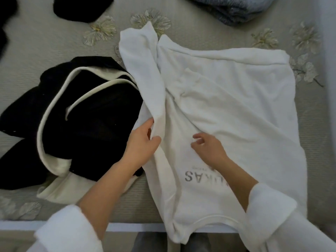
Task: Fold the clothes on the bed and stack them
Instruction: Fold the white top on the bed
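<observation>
On the bed point(54, 51): white sweatshirt point(236, 106), laid flat for folding; left hand point(143, 142) pinches its sleeve point(141, 70); right hand point(208, 147), loose-fingered, empty, apparently steadies the chest.

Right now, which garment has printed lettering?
The white top, with grey letters near its collar. The black one left of it shows none.

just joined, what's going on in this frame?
A person is partway through folding a white sweatshirt spread on the bed, its neckline at the near edge. The left hand pinches the sleeve side, which is drawn in over the body. The right hand sits loosely curled over the chest, holding nothing. A black and cream garment lies crumpled to the left, not yet folded. No stack is in view.
</observation>
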Action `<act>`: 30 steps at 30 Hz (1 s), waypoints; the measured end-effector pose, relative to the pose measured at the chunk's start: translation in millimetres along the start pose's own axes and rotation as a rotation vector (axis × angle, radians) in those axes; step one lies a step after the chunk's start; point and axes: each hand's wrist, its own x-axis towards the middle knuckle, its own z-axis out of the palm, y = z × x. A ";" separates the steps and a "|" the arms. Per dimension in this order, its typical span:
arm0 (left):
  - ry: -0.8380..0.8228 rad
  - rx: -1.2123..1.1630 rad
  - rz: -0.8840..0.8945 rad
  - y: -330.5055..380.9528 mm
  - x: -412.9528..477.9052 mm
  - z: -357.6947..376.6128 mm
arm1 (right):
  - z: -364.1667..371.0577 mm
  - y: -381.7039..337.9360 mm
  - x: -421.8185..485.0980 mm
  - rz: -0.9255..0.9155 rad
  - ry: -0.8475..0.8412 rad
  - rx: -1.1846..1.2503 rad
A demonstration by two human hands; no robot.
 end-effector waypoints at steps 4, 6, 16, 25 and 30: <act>-0.235 0.092 0.091 -10.1 -23.8 6.6 | -12.1 -74.7 29.9 -0.072 0.036 0.413; -0.261 0.075 0.080 -10.8 -26.0 14.7 | -1.5 -107.7 42.1 -0.075 -0.063 0.417; -0.148 0.054 0.091 -5.7 -36.9 20.4 | -4.3 -159.3 73.2 -0.349 0.272 -0.053; -0.397 0.317 0.250 13.5 -49.2 84.9 | -97.9 17.9 7.1 0.140 0.252 1.557; -0.546 0.492 0.030 -21.3 -58.4 112.7 | -84.2 80.8 15.3 0.445 0.249 0.994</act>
